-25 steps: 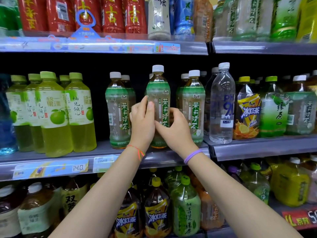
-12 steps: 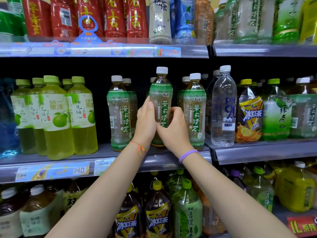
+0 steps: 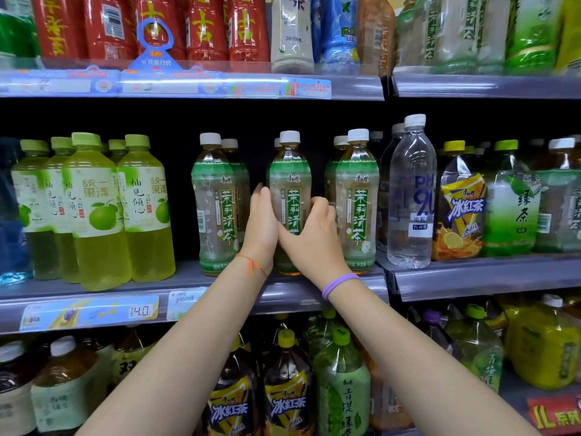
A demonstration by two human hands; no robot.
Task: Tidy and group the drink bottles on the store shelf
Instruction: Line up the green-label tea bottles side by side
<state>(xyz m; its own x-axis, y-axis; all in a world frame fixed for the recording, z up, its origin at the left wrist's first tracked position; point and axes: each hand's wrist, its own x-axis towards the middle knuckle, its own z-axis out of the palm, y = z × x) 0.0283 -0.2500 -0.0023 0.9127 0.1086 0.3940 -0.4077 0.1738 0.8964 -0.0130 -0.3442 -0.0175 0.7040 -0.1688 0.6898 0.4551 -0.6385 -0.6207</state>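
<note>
In the head view, both forearms reach up and forward from the lower edge toward the middle shelf (image 3: 283, 297). The left hand (image 3: 261, 228) stands upright, its fingers straight and close together, and lies flat against the left side of the middle jasmine tea bottle (image 3: 290, 171). The right hand (image 3: 314, 237) is at the right side of the same bottle, with the fingers curled round it; the thumbs of the two hands meet in front of the label. The bottle stands upright on the shelf, between two other jasmine tea bottles, one at the left (image 3: 215, 209) and one at the right (image 3: 358, 202), with more of them behind.

An orange string (image 3: 251, 264) is on the left wrist and a purple band (image 3: 338, 283) on the right wrist. Far left stand yellow-green pomelo drinks (image 3: 94, 215). Right of the tea stands a clear water bottle (image 3: 412, 196), then an iced tea bottle (image 3: 460, 209).
</note>
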